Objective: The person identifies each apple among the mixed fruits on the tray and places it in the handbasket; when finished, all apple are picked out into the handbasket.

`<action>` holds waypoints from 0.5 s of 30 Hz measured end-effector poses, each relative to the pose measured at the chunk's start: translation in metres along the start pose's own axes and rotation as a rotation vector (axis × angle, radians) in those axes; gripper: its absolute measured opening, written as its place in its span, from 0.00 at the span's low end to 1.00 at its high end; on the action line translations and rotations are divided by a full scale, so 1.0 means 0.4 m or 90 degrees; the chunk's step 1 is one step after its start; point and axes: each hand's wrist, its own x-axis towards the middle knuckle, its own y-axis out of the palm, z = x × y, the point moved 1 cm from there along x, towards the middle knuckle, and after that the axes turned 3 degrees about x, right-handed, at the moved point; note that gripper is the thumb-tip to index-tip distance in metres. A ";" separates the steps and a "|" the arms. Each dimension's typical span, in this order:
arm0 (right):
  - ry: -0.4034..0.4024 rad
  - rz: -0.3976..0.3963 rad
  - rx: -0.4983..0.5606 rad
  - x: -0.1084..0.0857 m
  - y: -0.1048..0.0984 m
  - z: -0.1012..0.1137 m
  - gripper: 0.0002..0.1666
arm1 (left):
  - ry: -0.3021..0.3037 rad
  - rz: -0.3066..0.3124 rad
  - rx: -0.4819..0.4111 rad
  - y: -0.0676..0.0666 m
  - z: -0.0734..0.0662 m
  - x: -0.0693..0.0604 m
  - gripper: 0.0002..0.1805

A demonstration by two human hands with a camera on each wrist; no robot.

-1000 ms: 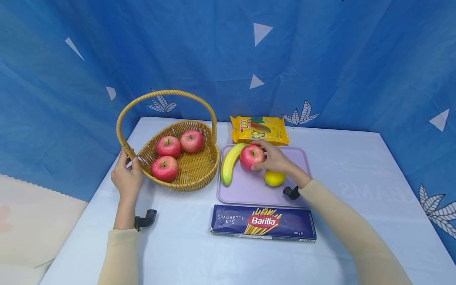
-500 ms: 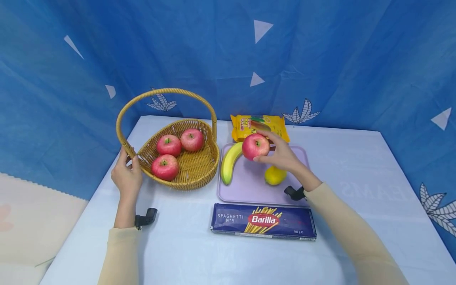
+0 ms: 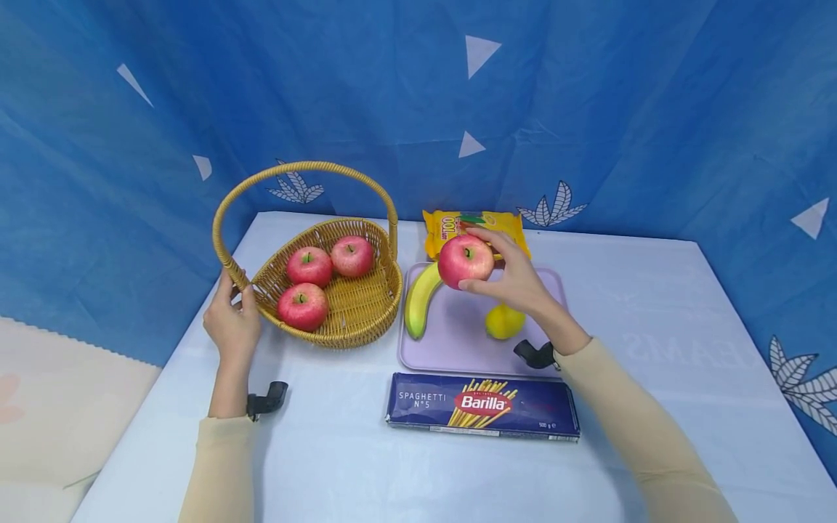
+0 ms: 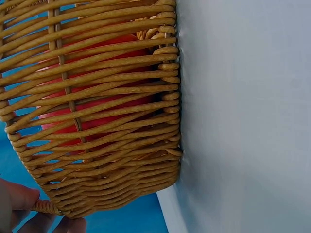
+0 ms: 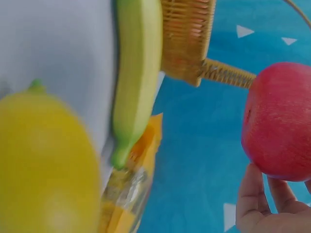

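My left hand (image 3: 233, 325) grips the base of the handle on the left side of a wicker basket (image 3: 360, 312). Three red apples lie inside it; one apple (image 3: 304, 306) is nearest that hand. In the left wrist view, fingers (image 4: 22, 196) wrap the handle's foot beside the woven wall. My right hand (image 3: 516, 280) holds another red apple (image 3: 466, 261) between thumb and fingers, raised above the lilac tray (image 3: 451, 352). On the tray are a banana (image 3: 421, 305), partly covered by the held apple, and a lemon (image 3: 504, 321) under the right wrist.
A yellow packet (image 3: 441, 231) lies behind the tray. In front of the tray is a blue Barilla spaghetti box (image 3: 484, 407). All stand on a white-covered table (image 3: 340, 465), with a blue curtain (image 3: 392, 94) behind and at the sides.
My right hand has lifted the apple off the tray, first up and slightly right, then a little left. My left hand stays on the basket handle, and the basket has not moved.
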 end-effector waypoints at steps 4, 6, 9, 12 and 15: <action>-0.028 -0.001 0.027 0.009 0.023 0.031 0.48 | -0.001 -0.001 0.000 0.001 0.003 0.000 0.21; -0.046 0.003 0.038 0.015 0.041 0.044 0.47 | 0.002 -0.003 0.000 0.002 0.004 0.000 0.21; -0.073 0.012 0.048 0.027 0.076 0.060 0.46 | 0.010 -0.008 0.000 0.002 0.003 0.001 0.21; -0.088 0.029 0.056 0.039 0.118 0.078 0.45 | 0.017 -0.012 0.000 0.002 0.002 0.001 0.19; -0.100 0.043 0.059 0.055 0.163 0.095 0.45 | 0.018 -0.012 -0.002 0.002 0.001 0.001 0.19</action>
